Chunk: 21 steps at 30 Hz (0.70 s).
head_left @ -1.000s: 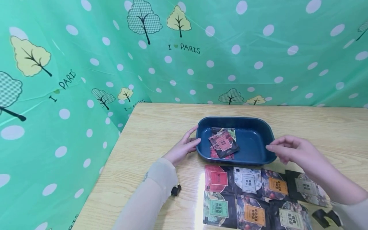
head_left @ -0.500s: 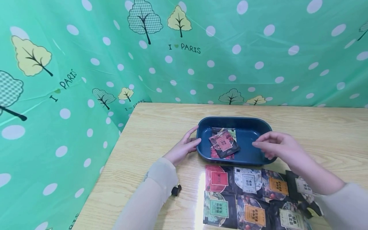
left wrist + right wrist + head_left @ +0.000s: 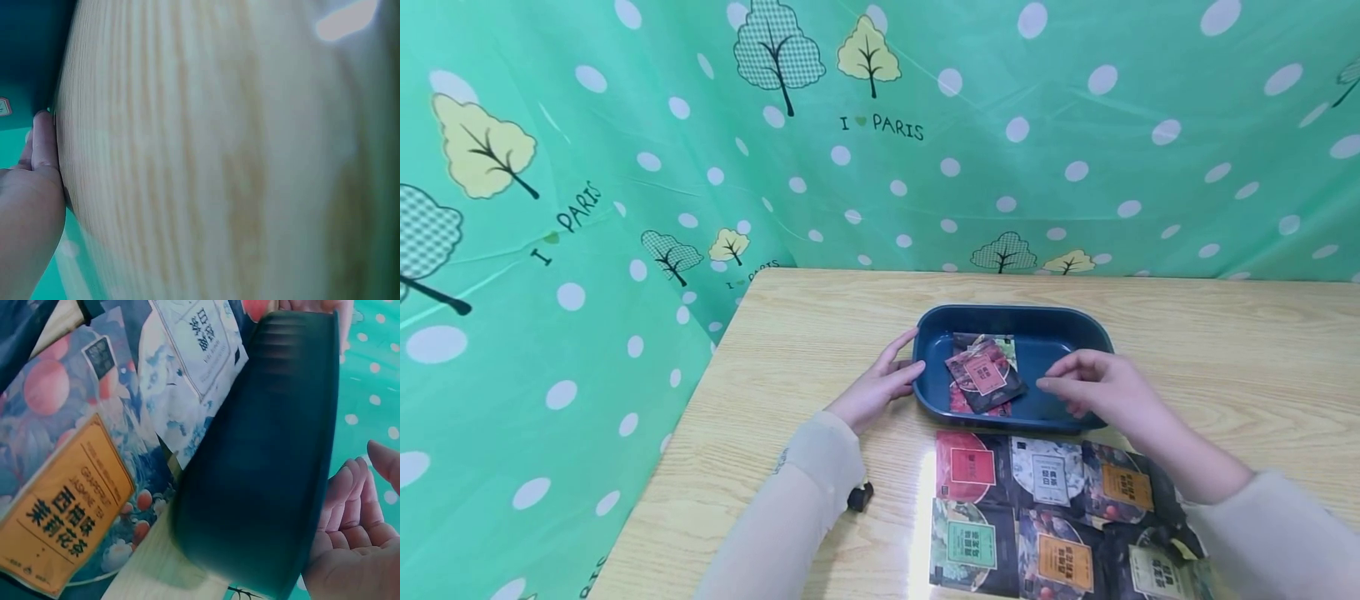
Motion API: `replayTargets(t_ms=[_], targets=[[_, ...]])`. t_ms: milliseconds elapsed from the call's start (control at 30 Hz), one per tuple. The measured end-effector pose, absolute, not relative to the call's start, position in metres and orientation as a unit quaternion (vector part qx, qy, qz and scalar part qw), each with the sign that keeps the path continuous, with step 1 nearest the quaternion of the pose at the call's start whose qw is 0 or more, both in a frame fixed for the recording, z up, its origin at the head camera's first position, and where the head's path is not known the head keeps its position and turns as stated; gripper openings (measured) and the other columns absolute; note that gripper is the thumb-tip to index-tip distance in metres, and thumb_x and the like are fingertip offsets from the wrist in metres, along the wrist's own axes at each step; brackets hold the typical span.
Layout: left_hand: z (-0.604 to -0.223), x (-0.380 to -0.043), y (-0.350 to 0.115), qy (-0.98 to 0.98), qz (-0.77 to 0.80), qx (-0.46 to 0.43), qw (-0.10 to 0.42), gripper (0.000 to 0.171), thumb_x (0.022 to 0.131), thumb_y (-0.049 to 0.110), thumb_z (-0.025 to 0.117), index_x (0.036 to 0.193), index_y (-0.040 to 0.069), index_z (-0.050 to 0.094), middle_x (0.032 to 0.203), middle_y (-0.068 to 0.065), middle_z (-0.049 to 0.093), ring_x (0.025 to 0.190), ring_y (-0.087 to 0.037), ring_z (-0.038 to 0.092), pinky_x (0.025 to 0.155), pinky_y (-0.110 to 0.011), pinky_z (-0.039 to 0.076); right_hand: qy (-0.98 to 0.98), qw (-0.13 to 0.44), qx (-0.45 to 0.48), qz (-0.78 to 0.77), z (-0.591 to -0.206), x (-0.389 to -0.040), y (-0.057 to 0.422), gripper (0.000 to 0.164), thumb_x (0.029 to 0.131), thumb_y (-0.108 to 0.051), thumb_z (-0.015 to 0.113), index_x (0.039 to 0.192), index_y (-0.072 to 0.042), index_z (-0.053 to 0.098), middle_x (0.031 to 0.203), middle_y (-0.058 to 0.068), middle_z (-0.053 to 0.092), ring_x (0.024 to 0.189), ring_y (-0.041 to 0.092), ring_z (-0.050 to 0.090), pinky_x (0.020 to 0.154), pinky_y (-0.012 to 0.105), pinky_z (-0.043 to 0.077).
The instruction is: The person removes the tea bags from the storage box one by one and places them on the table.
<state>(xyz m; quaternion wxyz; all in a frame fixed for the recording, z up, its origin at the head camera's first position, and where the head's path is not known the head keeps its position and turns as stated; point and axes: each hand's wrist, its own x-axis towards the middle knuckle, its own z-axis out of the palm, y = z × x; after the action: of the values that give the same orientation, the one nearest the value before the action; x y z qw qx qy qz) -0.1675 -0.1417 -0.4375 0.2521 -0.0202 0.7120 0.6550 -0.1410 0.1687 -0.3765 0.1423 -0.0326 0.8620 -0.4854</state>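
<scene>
A dark blue bin (image 3: 1015, 423) stands on the table with several tea packets inside; a pink-labelled tea packet (image 3: 985, 375) lies slantwise on top. At the bin's left end my left hand (image 3: 880, 379) rests against the outer wall, thumb by the rim. In the left wrist view, its straight fingers (image 3: 44, 140) lie along that wall. Over the bin's right part hovers my right hand (image 3: 1093, 387), to the right of the packets. The right wrist view shows its fingers (image 3: 356, 509) bent loosely, thumb apart, holding nothing.
In front of the bin lie two rows of tea packets, among them a red one (image 3: 972, 467), a white one (image 3: 1048, 472), a green one (image 3: 972, 543) and an orange-labelled one (image 3: 1063, 560). My right forearm (image 3: 1195, 462) covers some at the right. A green polka-dot curtain (image 3: 1075, 167) hangs behind.
My right hand has moved left, from the bin's right rim to over its inside, and its forearm covers more of the right-hand packets. My left hand has stayed in place.
</scene>
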Motion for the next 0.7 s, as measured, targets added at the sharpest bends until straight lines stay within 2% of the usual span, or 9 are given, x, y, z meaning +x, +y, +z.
replayTargets(t_ms=[267,467,700], targets=[[-0.441,-0.170,-0.142,0.709,0.659,-0.006,0.252,0.061,0.101,0.038,0.055,0.153,0.047,0.024,0.160,-0.019,0.026,0.136,-0.035,0.048,0.120,-0.051,0.028,0.883,0.120,-0.041,-0.451,-0.382,-0.144,0.162,0.031,0.094,-0.026,0.069,0.108,0.002,0.064,0.086,0.010,0.068,0.066,0.015,0.057,0.063,0.031,0.053],[-0.440,-0.171,-0.142,0.704,0.664,-0.001,0.250,0.060,0.102,0.035,0.054,0.153,0.046,0.025,0.160,-0.020,0.025,0.138,-0.034,0.045,0.120,-0.050,0.029,0.896,0.114,-0.051,-0.427,-0.386,-0.148,0.155,0.028,0.094,-0.023,0.068,0.106,0.002,0.066,0.087,0.013,0.069,0.068,0.018,0.060,0.064,0.032,0.055],[-0.438,-0.170,-0.142,0.714,0.650,-0.023,0.257,0.060,0.099,0.041,0.057,0.150,0.052,0.027,0.160,-0.015,0.027,0.134,-0.034,0.051,0.121,-0.058,0.019,0.911,0.114,-0.047,-0.393,-0.390,-0.152,0.147,0.027,0.093,-0.022,0.068,0.108,0.001,0.067,0.086,0.009,0.068,0.069,0.019,0.060,0.062,0.029,0.051]])
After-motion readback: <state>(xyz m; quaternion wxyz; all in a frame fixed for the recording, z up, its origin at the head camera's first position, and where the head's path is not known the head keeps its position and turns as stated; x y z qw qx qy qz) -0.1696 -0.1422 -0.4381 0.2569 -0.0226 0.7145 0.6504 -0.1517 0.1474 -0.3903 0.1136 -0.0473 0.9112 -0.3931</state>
